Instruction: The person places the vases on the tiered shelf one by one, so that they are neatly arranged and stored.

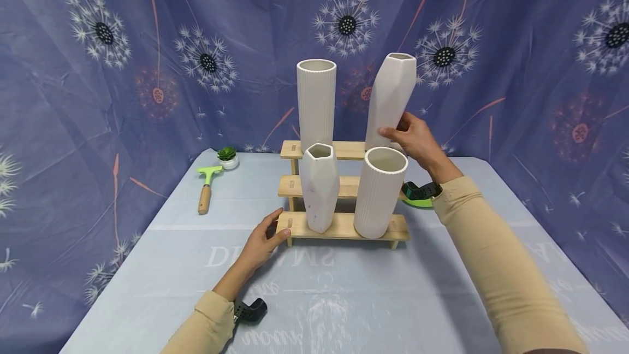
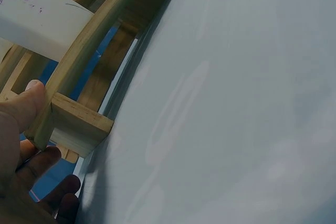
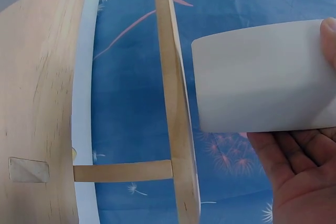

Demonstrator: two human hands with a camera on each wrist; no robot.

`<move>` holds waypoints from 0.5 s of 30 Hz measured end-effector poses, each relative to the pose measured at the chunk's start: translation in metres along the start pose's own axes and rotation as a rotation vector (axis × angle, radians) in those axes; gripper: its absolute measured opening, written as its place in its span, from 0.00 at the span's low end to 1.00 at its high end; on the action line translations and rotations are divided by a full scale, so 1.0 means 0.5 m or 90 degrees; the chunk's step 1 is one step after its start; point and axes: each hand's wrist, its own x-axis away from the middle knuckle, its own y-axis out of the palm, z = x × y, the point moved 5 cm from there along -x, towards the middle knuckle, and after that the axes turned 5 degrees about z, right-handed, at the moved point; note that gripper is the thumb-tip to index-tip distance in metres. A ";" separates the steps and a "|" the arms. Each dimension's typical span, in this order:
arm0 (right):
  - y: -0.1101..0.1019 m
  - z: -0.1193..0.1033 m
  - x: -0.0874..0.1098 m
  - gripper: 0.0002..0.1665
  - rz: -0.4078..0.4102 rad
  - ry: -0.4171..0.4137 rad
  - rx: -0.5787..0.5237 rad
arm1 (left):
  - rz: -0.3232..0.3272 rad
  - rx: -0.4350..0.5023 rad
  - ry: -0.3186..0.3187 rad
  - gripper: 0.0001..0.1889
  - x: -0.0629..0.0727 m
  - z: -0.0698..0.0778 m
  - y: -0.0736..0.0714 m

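In the head view my right hand (image 1: 417,138) grips the lower part of a white faceted vase (image 1: 390,94) at the right of the top tier, thumb in front. The vase leans right; its base (image 3: 210,85) is close to the shelf edge, and I cannot tell if they touch. My left hand (image 1: 262,240) holds the left end of the three-tier wooden stand (image 1: 346,224), thumb over the bottom board. A tall ribbed white vase (image 1: 316,102) stands top left. Another faceted vase (image 1: 320,190), with purple specks, and a ribbed vase (image 1: 379,195) stand on the bottom tier.
Left of the stand lie a green-headed tool (image 1: 205,193) with a wooden handle and a small potted succulent (image 1: 228,158). A green object (image 1: 419,203) is partly hidden by the right wrist. A blue dandelion curtain (image 1: 265,26) hangs behind the table (image 1: 162,283).
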 end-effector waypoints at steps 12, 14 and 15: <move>0.013 -0.001 -0.012 0.49 -0.034 -0.005 -0.010 | 0.001 0.012 0.006 0.34 0.002 0.001 -0.001; 0.014 0.001 -0.013 0.50 -0.036 0.001 -0.001 | 0.004 0.012 0.009 0.34 0.001 0.000 -0.001; 0.015 0.002 -0.013 0.50 -0.036 0.004 0.003 | 0.005 0.012 0.009 0.34 0.001 -0.001 -0.001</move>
